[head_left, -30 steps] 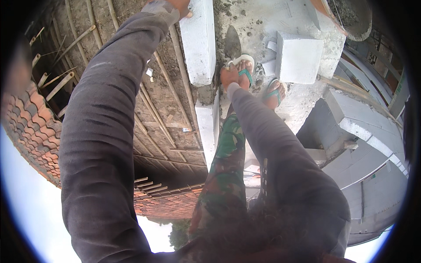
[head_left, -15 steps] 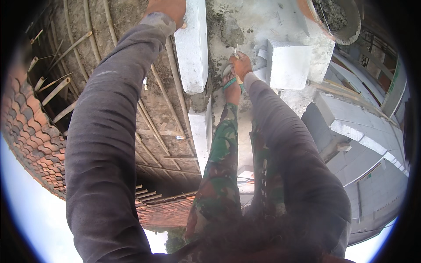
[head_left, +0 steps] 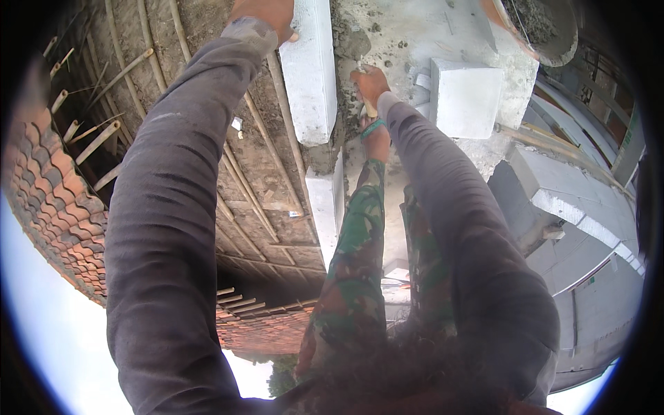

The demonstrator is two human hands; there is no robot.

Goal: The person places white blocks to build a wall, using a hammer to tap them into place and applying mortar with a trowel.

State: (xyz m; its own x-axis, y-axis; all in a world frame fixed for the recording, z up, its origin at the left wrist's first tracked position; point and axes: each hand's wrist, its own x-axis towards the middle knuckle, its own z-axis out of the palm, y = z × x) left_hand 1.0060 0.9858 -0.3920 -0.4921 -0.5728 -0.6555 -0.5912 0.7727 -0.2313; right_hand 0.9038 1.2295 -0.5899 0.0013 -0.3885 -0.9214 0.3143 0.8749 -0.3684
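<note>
My right hand (head_left: pixel 370 81) is closed round a trowel with a pale wooden handle (head_left: pixel 370 107). The trowel's grey, mortar-smeared blade (head_left: pixel 356 44) points away from me, low beside the long white block (head_left: pixel 308 76). At the top edge my left hand (head_left: pixel 266 15) is against the left side of that block, a fingertip showing at its edge. The rest of its fingers are cut off or hidden. Wet mortar (head_left: pixel 346 28) lies along the block's right side. My sandalled foot (head_left: pixel 377 142) is just below the right hand.
Another white block (head_left: pixel 467 98) stands to the right on the pale slab. A round tub of mortar (head_left: pixel 543 28) sits at the far right. Lower on the left are bamboo poles (head_left: pixel 256 124) and a tiled roof (head_left: pixel 52 214). A grey block wall (head_left: pixel 588 242) drops away at right.
My right hand has moved the trowel forward and left, nearer the long block. The whole view has shifted slightly. My left hand stays at the block.
</note>
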